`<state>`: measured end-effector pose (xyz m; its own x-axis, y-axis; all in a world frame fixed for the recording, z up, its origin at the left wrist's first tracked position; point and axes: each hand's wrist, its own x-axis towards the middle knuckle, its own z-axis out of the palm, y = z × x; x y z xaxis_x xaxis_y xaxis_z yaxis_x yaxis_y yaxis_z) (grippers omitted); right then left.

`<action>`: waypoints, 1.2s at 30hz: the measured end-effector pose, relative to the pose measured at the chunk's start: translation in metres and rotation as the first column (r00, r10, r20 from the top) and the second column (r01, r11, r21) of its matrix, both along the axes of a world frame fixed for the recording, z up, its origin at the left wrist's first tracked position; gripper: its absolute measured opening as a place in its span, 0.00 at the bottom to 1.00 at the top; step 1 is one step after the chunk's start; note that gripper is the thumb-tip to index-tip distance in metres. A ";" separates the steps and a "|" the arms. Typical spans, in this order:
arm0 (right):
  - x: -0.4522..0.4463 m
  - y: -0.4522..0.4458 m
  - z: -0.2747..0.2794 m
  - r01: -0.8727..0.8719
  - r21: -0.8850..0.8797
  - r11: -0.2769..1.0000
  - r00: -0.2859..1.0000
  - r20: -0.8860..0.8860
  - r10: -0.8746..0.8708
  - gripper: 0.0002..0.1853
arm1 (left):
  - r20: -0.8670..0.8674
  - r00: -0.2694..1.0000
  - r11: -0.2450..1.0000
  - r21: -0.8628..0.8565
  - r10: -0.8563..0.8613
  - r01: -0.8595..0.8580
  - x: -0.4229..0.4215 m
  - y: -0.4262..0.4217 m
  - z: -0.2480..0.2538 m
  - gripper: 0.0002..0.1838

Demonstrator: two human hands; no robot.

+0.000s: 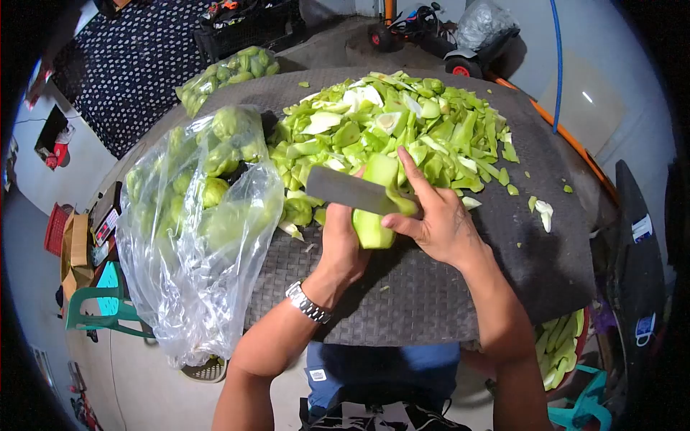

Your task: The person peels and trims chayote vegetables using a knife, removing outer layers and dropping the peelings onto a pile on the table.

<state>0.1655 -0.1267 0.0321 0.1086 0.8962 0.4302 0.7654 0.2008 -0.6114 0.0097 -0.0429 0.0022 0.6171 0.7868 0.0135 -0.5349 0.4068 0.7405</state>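
My left hand [341,243], with a metal watch [308,302] on its wrist, grips a pale green, partly peeled chayote [374,231] from the left and below. Across the chayote lies the wide flat blade of a knife [343,189], pointing left. My right hand [447,224] is closed on the knife; its handle is hidden, and the index finger stretches out along the far side. A curl of green peel [402,204] hangs at the blade beside the right thumb. Just beyond both hands spreads a big heap of green peelings [402,126].
At left, a clear plastic bag [208,208] of chayotes drapes over the edge of the dark woven table surface [424,302]. Another bag [228,75] lies behind it. Peeled pieces fill a container [559,345] below right. Green plastic stools [108,309] stand nearby.
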 end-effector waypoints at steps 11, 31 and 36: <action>-0.004 0.005 -0.004 0.160 -0.049 0.986 0.967 -0.193 -0.166 0.33 | -0.125 0.956 0.959 -0.133 -0.266 0.249 -0.002 0.004 0.008 0.33; 0.053 0.000 0.008 0.047 -0.468 0.883 0.613 -0.684 -0.395 0.46 | -0.005 0.971 0.910 -0.348 -0.241 0.224 -0.006 0.017 0.003 0.31; 0.041 0.003 0.007 0.054 -0.359 0.932 0.520 -0.787 -0.333 0.51 | -0.030 0.979 0.946 -0.266 -0.202 0.187 -0.005 0.014 0.005 0.29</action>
